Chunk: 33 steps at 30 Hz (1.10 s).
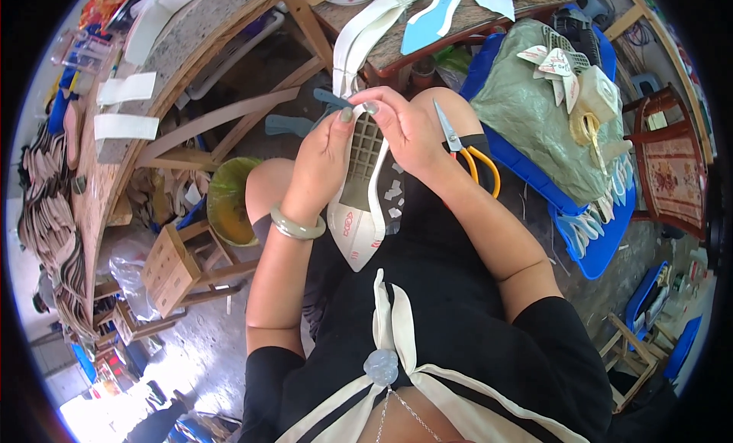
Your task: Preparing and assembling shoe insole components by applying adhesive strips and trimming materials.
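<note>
My left hand and my right hand are closed on a pointed shoe insole above my lap. Its tip points toward my body, and a grid pattern covers the part between my hands. A white strip runs along its right edge. Both thumbs press at the far end, where my fingers partly hide it. Scissors with orange handles rest on my right thigh, blades pointing away. Small white scraps lie on the dark cloth over my lap.
A bundle of white strips and a blue sole-shaped piece lie on the far table. To the right, a blue bin bears a grey-green sheet, pale pieces and tape. A yellow-green bucket and wooden stools stand left.
</note>
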Available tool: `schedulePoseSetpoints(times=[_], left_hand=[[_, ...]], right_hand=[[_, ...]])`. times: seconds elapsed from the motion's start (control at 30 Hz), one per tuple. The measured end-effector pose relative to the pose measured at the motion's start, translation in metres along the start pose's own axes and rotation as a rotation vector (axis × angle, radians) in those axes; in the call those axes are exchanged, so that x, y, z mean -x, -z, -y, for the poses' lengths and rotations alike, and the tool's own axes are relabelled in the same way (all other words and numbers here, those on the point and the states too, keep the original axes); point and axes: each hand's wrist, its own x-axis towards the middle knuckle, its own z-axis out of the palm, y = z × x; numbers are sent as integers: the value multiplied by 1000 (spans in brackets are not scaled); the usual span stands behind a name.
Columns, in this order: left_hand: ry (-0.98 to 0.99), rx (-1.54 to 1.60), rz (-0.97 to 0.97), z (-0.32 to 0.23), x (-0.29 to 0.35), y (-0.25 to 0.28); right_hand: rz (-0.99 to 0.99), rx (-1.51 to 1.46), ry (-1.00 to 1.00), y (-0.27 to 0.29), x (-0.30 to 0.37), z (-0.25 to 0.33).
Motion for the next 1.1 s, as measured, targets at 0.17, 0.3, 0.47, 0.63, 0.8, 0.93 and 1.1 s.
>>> schedulePoseSetpoints(times=[0.17,0.3,0.47,0.63,0.8,0.93,1.1], left_hand=[[-45,-211,-18,-3,9,-8],[160,387,277,-2,23,-8],[296,1016,597,0,40,-24],[186,753,695,1,15,-16],[-179,413,343,8,-23,-21],[-30,604,498,13,-47,-37],[-40,430,246,36,-87,-69]], right_hand=[[-40,5,-19,4,-1,-1],[-50,-160,-141,22,-13,-10],[-197,-370,-40,48,-33,-9],[-114,-727,-279,86,-33,-1],[-134,-798,-285,161,-38,3],[-140,-253,-219,153,-55,18],[56,-261,-370,82,-62,-15]])
